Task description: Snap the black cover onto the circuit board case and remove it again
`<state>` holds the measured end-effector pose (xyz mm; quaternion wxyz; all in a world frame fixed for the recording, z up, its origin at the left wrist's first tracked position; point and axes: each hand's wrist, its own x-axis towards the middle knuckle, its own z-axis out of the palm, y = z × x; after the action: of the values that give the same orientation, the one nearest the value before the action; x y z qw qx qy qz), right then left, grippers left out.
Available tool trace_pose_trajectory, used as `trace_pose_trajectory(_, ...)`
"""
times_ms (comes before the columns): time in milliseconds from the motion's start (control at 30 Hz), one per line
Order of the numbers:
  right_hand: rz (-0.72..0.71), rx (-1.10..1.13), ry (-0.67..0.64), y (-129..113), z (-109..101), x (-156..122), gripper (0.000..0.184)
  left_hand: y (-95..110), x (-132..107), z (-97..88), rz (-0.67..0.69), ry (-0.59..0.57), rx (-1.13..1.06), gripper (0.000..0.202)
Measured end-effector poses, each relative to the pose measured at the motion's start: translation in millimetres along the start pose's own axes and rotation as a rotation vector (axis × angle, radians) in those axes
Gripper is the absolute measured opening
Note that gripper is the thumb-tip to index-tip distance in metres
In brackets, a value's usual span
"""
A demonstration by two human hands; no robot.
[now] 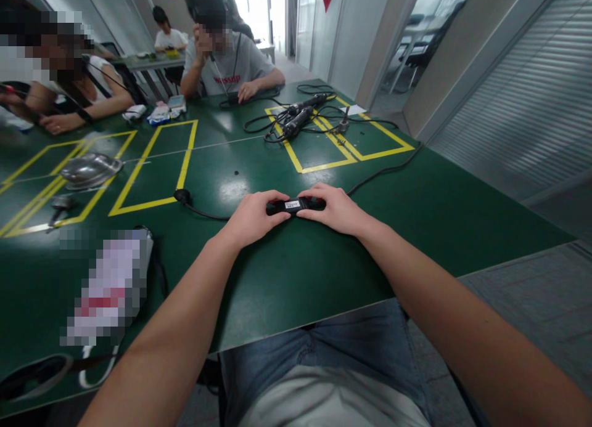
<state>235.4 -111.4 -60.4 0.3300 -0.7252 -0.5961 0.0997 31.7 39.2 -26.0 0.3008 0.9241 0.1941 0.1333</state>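
Observation:
On the green tabletop in front of me, my left hand (pixel 254 217) and my right hand (pixel 335 210) grip the two ends of a slim black corded device with a white label (pixel 292 204). Fingers lie behind it and both thumbs press its near side, close together. They partly cover its ends, so its exact kind is unclear. From the left side a black cord runs to a round black plug-like end (pixel 182 196). Past my right hand another black cable (pixel 386 170) curves away toward the far right.
Several black corded tools (pixel 298 122) lie within yellow tape outlines at the back right. A shiny metal piece (pixel 90 170) and a small dark part (pixel 60 208) sit left. A pouch-like item (pixel 111 285) is near left. People sit across the table (pixel 277 316).

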Motion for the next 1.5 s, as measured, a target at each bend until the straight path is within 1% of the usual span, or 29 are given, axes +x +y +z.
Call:
trace_pose_trajectory(267,-0.003,-0.01,0.0,-2,0,-2,0.032,0,0,0.3,0.009,0.005,-0.045,0.031)
trace_pose_trajectory(367,-0.006,-0.015,0.021,-3,1,-3,0.036,-6,5,2.4,-0.028,0.001,-0.203,0.028)
trace_pose_trajectory(433,0.008,0.007,0.039,-4,1,-4,0.042,-10,7,3.7,-0.073,0.033,-0.298,0.027)
trace_pose_trajectory(500,0.019,0.042,0.049,-3,1,-4,0.042,-13,7,4.6,-0.111,0.126,-0.256,0.023)
trace_pose_trajectory(567,0.007,0.05,0.053,-2,0,-4,0.03,-13,6,5.0,-0.138,0.228,-0.112,0.016)
trace_pose_trajectory(633,-0.012,0.024,0.056,-2,-1,-3,0.015,-13,5,4.9,-0.166,0.271,0.018,0.01)
trace_pose_trajectory(700,-0.017,-0.021,0.055,-1,-2,-3,0.007,-12,4,3.9,-0.17,0.235,0.094,0.005)
trace_pose_trajectory(733,-0.018,-0.044,0.054,-2,-2,-4,0.006,-11,4,3.0,-0.156,0.215,0.123,0.003)
trace_pose_trajectory(767,-0.02,-0.066,0.055,-2,-3,-4,0.006,-10,4,1.9,-0.132,0.205,0.151,0.002)
trace_pose_trajectory(867,-0.031,-0.116,0.067,-5,-3,-6,0.009,-6,1,-2.6,-0.054,0.204,0.228,0.01)
trace_pose_trajectory(900,-0.033,-0.124,0.067,-6,-3,-6,0.01,-3,0,-4.1,-0.042,0.184,0.245,0.012)
trace_pose_trajectory(1000,-0.035,-0.139,0.05,-9,-3,-7,0.011,4,-4,-6.6,-0.02,0.025,0.282,0.009)
trace_pose_trajectory(1067,-0.034,-0.147,0.039,-11,-3,-8,0.009,7,-6,-6.3,-0.01,-0.029,0.308,0.006)
trace_pose_trajectory(1200,-0.036,-0.174,0.049,-13,-3,-10,0.009,7,-7,-4.5,0.003,-0.053,0.302,0.004)
trace_pose_trajectory(1300,-0.058,-0.156,0.06,-13,-4,-10,0.007,6,-6,-5.5,0.046,-0.058,0.295,0.004)
trace_pose_trajectory(1400,-0.07,-0.084,0.077,-12,-5,-9,0.006,6,-5,-9.1,0.079,-0.017,0.277,0.006)
trace_pose_trajectory(1500,-0.075,-0.019,0.102,-9,-8,-8,0.01,5,-5,-13.5,0.079,0.029,0.207,0.006)
